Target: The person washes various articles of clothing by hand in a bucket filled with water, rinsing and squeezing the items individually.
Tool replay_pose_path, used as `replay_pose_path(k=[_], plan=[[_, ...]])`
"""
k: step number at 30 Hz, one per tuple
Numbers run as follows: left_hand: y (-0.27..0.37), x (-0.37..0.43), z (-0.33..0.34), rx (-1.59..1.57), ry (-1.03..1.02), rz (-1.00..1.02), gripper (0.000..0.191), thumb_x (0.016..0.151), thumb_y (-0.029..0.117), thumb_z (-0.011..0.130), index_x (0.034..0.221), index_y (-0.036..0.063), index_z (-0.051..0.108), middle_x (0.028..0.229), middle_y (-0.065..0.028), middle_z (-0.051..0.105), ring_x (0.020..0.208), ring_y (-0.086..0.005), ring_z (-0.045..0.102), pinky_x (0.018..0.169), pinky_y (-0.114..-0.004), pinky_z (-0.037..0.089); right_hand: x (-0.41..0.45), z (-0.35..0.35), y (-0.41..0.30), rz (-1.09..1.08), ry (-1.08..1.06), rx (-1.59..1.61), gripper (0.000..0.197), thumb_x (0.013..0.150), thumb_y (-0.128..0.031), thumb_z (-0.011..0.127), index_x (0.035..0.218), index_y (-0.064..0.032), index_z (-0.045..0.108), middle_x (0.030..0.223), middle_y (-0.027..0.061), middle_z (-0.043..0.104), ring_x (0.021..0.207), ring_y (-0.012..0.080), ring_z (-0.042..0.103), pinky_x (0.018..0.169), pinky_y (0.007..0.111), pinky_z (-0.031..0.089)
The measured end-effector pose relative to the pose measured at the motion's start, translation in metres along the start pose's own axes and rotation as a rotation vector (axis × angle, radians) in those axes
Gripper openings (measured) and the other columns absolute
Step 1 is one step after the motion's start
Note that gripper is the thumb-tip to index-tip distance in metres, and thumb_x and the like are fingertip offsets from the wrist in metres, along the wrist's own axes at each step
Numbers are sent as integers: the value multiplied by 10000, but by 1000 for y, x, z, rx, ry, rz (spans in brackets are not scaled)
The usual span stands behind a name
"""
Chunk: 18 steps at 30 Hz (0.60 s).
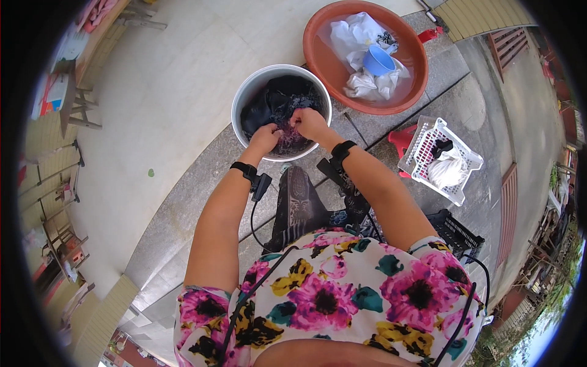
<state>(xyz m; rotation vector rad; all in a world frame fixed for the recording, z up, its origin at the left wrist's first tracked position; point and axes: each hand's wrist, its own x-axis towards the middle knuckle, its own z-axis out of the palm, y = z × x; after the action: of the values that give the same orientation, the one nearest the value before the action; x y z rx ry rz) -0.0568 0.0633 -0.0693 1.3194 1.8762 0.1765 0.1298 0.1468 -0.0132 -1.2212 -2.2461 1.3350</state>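
Observation:
A white round bucket [236, 108] stands in front of me with dark wet cloth [270, 105] and dark water in it. My left hand [266, 139] is over its near left side, fingers curled on a dark pinkish-purple patterned cloth [289, 140]. Opposite it, my right hand [311, 125] pinches the same cloth at the right. This cloth hangs between both hands into the bucket, its lower part merging with the dark contents. Black straps with small devices circle both wrists.
A reddish-brown basin [316, 50] with water, white cloths [355, 34] and a blue dipper [379, 60] stands beyond the bucket. To the right, a white plastic basket [472, 160] holds white and black cloth, beside a red stool [401, 142]. A black crate [458, 231] sits nearer me.

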Motion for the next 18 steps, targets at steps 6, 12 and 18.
replay_pose_path(k=[6,12,18], plan=[[64,-2,-27,-1001,-111,-535,621,872,619,339,1298,177,429,1227,-110,528,1000,-331,556,735,-475,486,-3,-54,-74,-170,-83,741,117,728,37,523,794,-5,610,796,30,602,760,81,541,711,228,435],[97,-11,-55,-1689,-336,21,315,937,291,440,1156,78,518,1110,-95,588,962,-227,602,831,-389,510,-6,-46,-124,-372,201,570,125,790,-108,563,858,-7,592,714,72,581,643,158,550,603,288,446],[104,-7,-55,-1569,-49,-29,315,944,267,455,1116,17,543,1024,-102,619,926,-211,612,805,-347,512,7,-38,-61,-255,402,0,181,848,-271,542,873,-93,564,809,128,622,753,328,603,642,415,483]])
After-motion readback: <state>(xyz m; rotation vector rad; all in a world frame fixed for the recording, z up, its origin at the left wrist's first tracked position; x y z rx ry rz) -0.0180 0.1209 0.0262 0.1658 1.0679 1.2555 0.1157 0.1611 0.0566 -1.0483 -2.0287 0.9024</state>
